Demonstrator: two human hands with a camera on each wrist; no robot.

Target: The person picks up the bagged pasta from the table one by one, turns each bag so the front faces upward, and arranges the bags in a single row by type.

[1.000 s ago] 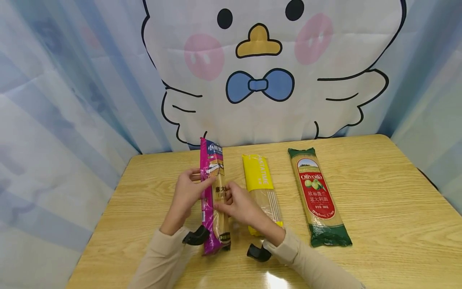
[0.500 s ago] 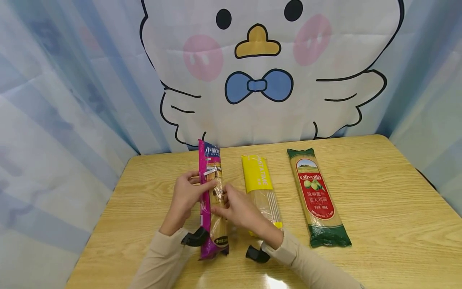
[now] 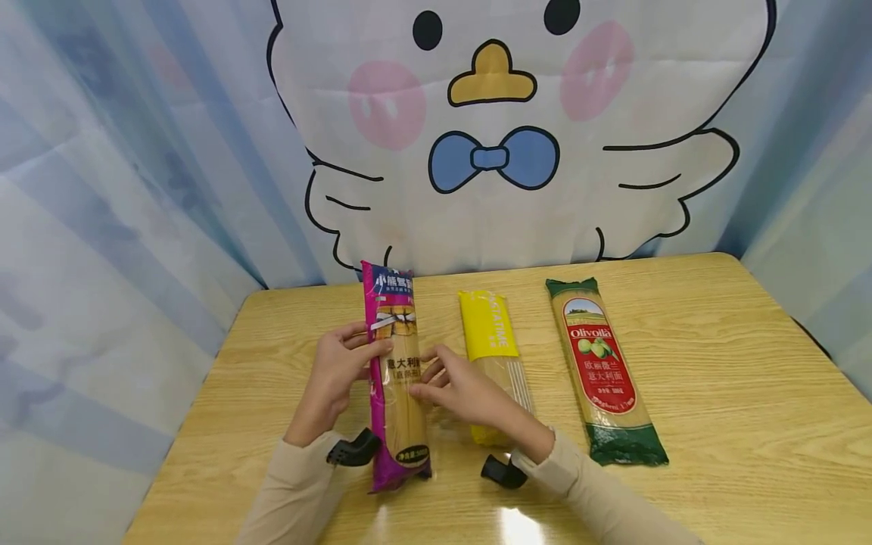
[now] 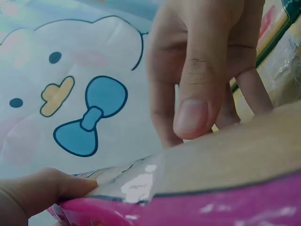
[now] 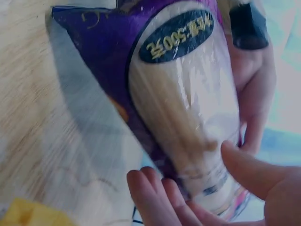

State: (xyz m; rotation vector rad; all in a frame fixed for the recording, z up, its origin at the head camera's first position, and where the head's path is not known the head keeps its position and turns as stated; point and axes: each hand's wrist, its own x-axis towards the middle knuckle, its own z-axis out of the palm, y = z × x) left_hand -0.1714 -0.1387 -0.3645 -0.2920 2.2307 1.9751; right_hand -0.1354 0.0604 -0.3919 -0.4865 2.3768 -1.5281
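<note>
A magenta-edged pack of spaghetti (image 3: 402,409) stands out lengthwise in the head view, its clear front and printed label turned up toward me. My left hand (image 3: 341,371) grips its left edge, thumb over the front and fingers behind. On the opposite edge my right hand (image 3: 466,386) holds it lightly, thumb at the front and fingertips along the side. The right wrist view shows that thumb (image 5: 249,169) at the clear film and the fingers curled by the far edge. A dark oval weight label (image 5: 176,35) marks the pack's near end.
Just right of the held pack, a yellow pack of pasta (image 3: 489,325) lies partly behind my right hand. Farther right lies a green-ended pack of spaghetti (image 3: 602,371) with a red label. The wooden table (image 3: 736,363) meets a cartoon-printed curtain (image 3: 497,227) at the back.
The magenta-edged pack has turned so its front faces up more fully, and it has shifted slightly left with my left hand. My right fingers are spread a little wider at its edge.
</note>
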